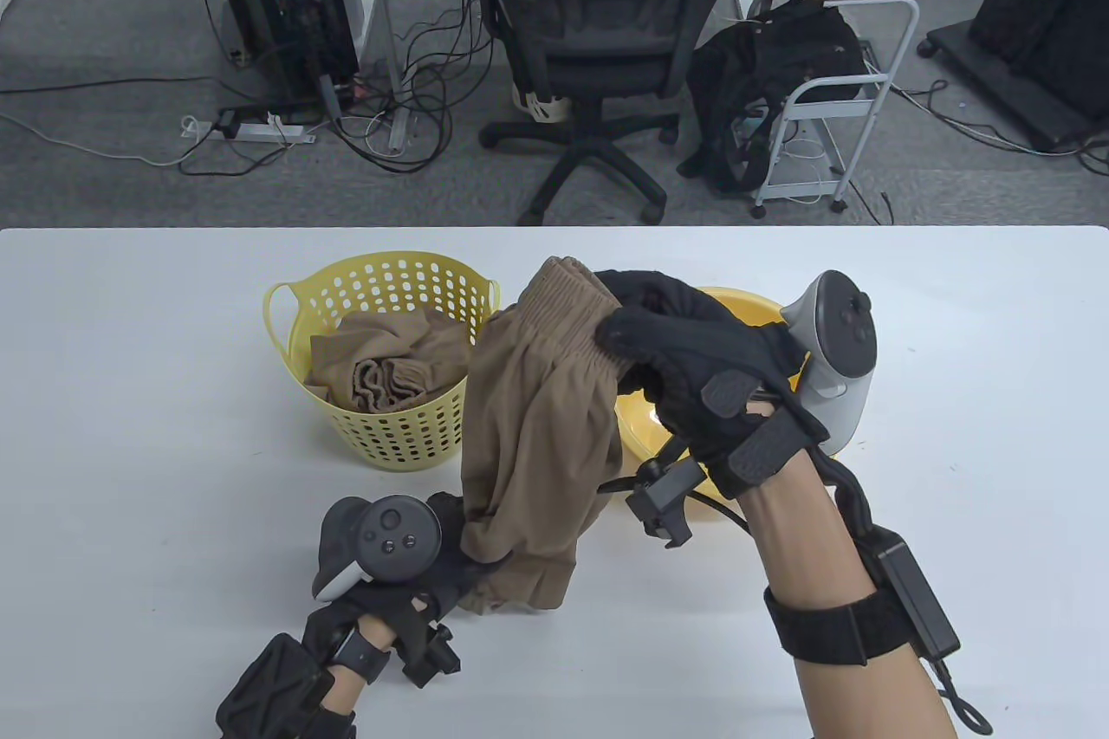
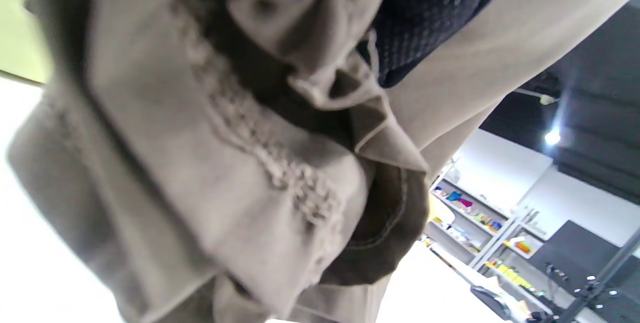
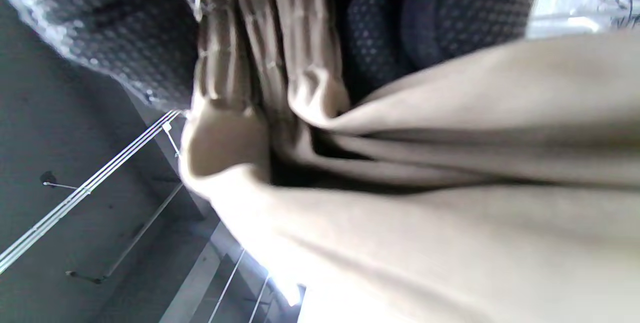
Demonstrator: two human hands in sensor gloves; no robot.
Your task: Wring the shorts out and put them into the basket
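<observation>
- No text, label, brand, number or sign can be read in any of the three views.
- The small marks near the fingers are too blurred to read.

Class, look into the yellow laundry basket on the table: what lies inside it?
Inside the basket lies a crumpled brown garment with a gathered hem. The shorts held in front cover its right edge; anything underneath cannot be seen.

The hanging shorts (image 1: 537,427) stand between the yellow basket (image 1: 390,436) and the yellow bowl (image 1: 736,314), screening the basket's right rim. Folded brown cloth (image 1: 381,366) fills the basket's lower part, but its mouth lies open from above. Bare worktop (image 1: 130,427) stretches left of the basket.
</observation>
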